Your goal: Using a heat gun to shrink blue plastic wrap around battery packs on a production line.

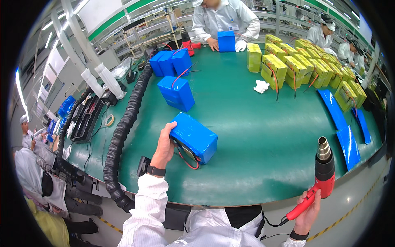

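While your left hand [163, 145] grips the left end of a blue-wrapped pack [194, 132] over the near middle of the green table [251, 136], your right hand [307, 212] closes around the handle of a red heat gun [325, 181], its metal nozzle pointing up. Whether the pack touches the tabletop, you cannot tell. Red wire [191, 166] loops out at its near side. Beyond it stands another blue pack [176, 94]; to its left runs a ribbed black hose [125, 127], and yellow packs [294, 71] stand in rows at far right.
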Available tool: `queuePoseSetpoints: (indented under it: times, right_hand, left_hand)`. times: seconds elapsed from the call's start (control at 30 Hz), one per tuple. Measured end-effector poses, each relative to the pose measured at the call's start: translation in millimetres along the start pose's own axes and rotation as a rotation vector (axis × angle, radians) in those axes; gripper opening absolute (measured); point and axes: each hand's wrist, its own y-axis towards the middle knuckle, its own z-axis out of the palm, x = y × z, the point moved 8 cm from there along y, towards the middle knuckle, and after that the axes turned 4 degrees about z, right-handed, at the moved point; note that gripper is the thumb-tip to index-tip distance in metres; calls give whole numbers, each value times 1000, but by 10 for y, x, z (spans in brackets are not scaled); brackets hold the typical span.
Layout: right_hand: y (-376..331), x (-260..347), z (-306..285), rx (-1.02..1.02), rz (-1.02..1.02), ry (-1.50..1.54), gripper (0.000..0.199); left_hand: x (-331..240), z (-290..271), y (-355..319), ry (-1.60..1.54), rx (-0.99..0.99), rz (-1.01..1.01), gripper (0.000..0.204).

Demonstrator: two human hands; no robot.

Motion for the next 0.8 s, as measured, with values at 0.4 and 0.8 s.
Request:
queuePoseSetpoints:
  times: [0.4,0.8]
  right_hand:
    - [-159,267,138,-27,-461,-738,31]
    - [-475,38,246,155,-603,-1129,44]
  left_hand:
    - [-92,277,93,308,171,90,57]
    - [-148,523,105,153,244,255,57]
